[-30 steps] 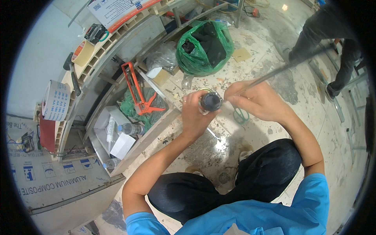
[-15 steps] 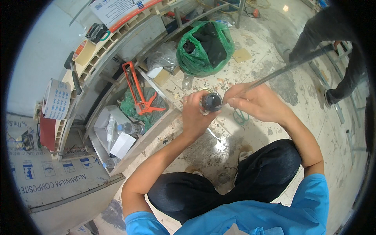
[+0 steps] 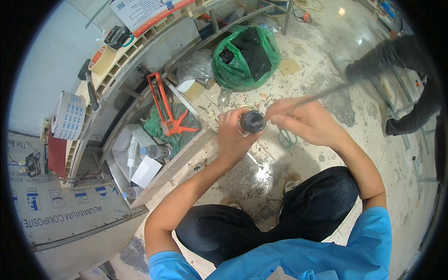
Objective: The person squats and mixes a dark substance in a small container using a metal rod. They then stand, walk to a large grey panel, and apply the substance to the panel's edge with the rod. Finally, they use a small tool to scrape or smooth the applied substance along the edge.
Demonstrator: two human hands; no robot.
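My left hand (image 3: 233,133) is wrapped round a small round container (image 3: 253,122) whose dark top faces up. Close against its right side, my right hand (image 3: 303,122) is closed with thumb and fingers pinched on a long thin grey bar (image 3: 322,94). The bar slants away to the upper right and is smeared by motion. What the pinched fingertips cover at the container's rim is hidden. Below the right hand, green scissor-like handles (image 3: 288,139) lie on the floor.
An orange caulking gun (image 3: 165,109) rests in an open drawer (image 3: 179,161) with bottles and white paper. A green bag (image 3: 245,60) of dark material stands beyond my hands. Tape rolls (image 3: 68,115) and a hammer (image 3: 88,84) lie on the left ledge. Another person's leg (image 3: 380,58) is at right.
The bar has shifted and blurred, while both hands keep almost the same place and grip. The other person's legs have moved a little lower in view.
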